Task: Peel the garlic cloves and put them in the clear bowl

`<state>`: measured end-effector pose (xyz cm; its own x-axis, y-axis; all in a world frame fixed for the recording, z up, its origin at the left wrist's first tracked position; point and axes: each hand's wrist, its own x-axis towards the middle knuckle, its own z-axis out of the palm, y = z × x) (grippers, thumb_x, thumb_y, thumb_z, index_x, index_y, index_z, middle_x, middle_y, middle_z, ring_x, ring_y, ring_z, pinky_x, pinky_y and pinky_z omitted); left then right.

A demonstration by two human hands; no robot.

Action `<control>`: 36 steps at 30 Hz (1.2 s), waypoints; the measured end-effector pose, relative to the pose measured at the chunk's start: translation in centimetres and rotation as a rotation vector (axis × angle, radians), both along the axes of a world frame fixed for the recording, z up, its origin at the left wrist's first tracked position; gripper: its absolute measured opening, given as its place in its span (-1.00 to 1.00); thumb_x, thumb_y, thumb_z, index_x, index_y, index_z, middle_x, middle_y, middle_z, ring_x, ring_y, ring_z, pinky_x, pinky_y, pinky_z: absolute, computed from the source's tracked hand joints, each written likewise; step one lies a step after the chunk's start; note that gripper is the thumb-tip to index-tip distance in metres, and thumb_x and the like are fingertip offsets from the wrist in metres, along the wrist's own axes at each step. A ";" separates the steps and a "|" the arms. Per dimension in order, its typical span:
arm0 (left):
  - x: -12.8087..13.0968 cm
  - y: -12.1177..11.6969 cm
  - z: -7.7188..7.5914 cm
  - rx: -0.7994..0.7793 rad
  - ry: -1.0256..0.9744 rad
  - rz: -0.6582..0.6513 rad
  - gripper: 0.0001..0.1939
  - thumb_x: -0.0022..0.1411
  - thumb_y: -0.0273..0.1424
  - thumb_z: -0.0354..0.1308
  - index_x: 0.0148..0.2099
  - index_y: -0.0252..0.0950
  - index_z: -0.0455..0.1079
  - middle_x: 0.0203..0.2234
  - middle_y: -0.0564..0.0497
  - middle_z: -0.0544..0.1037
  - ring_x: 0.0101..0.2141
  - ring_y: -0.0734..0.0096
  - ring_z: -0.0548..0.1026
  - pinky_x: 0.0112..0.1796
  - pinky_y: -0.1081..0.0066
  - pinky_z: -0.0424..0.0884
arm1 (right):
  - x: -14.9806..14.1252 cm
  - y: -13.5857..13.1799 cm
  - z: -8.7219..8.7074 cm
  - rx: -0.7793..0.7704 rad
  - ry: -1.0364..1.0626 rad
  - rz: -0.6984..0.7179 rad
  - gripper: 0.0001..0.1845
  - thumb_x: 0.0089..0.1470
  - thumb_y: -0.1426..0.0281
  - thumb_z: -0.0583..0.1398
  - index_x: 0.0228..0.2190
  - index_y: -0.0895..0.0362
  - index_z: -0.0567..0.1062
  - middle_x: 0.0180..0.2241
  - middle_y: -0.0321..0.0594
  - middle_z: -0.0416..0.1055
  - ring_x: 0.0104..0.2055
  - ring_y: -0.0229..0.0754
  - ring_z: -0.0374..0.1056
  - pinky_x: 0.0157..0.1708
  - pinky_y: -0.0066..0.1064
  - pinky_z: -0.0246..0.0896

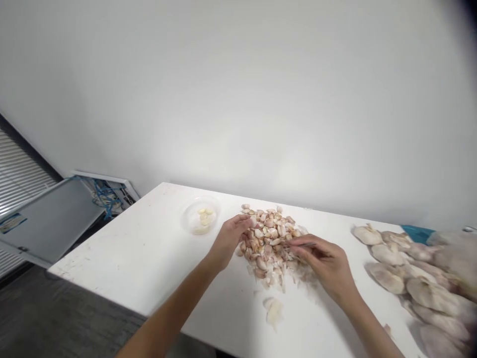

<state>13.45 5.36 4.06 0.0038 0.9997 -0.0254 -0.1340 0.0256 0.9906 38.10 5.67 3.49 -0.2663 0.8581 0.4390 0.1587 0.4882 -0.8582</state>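
Garlic cloves (268, 243) lying heaped in a loose pile near the far edge of a white table (112, 258), seen from the head camera, with the left hand (227, 241) resting against the pile's left side, fingers (242, 226) curling partway closed over the cloves, any hold on one impossible to tell. Right hand (324, 261) reaching in from the other side, thumb and forefinger (298, 243) pinching close together at the pile, anything between them too small to tell. Papery skins (274, 312) lying just below the pile, a clear plastic bowl (200, 216) holding peeled cloves (204, 218) sitting left of it, whole garlic bulbs (410, 278) spreading along the right.
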 end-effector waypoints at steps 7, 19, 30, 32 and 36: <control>5.5 2.0 0.9 -0.088 -0.401 -0.187 -0.63 0.20 -0.19 0.37 -0.06 -0.33 0.50 -0.29 -0.01 0.48 -0.42 0.55 0.44 -0.38 0.52 0.40 | 0.5 0.3 0.3 0.146 0.093 -0.137 -0.90 0.20 0.38 0.34 -0.24 -0.04 0.68 -0.15 -0.23 0.63 -0.07 -0.12 0.55 -0.16 -0.39 0.51; 6.9 0.9 -0.9 -0.169 -0.524 -0.190 -0.60 0.08 -0.18 0.48 -0.26 -0.34 0.42 -0.51 0.11 0.40 -0.52 0.58 0.38 -0.49 0.57 0.35 | -0.4 -1.1 0.8 0.351 0.115 -0.157 -0.70 0.15 0.58 0.34 -0.15 -0.04 0.66 -0.22 -0.27 0.65 -0.22 -0.18 0.56 -0.27 -0.35 0.50; 7.4 0.4 -1.2 -0.134 -0.529 -0.194 -0.56 0.04 -0.15 0.50 -0.36 -0.31 0.34 -0.47 0.12 0.42 -0.54 0.62 0.38 -0.48 0.57 0.34 | -0.9 -1.3 0.7 0.279 0.161 -0.200 -0.77 0.17 0.56 0.34 -0.19 -0.01 0.63 -0.28 -0.29 0.61 -0.32 -0.23 0.53 -0.38 -0.40 0.45; 7.5 0.4 -1.2 -0.128 -0.526 -0.194 -0.57 0.04 -0.16 0.50 -0.36 -0.32 0.35 -0.47 0.11 0.43 -0.54 0.61 0.39 -0.47 0.56 0.35 | -0.9 -1.3 0.6 0.277 0.157 -0.198 -0.76 0.18 0.56 0.33 -0.18 0.00 0.63 -0.28 -0.28 0.60 -0.33 -0.25 0.52 -0.40 -0.42 0.43; 7.4 0.4 -1.2 -0.128 -0.521 -0.179 -0.58 0.04 -0.18 0.50 -0.37 -0.32 0.36 -0.49 0.13 0.41 -0.54 0.62 0.38 -0.48 0.58 0.35 | -0.8 -1.4 0.5 0.376 0.075 -0.165 -0.70 0.18 0.62 0.29 -0.13 0.02 0.60 -0.27 -0.24 0.58 -0.28 -0.23 0.50 -0.37 -0.40 0.41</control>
<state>20.89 5.72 2.88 0.2171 0.9714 -0.0964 -0.5870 0.2088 0.7822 37.34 4.28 3.98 -0.0942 0.6632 0.7425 0.2048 0.7428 -0.6374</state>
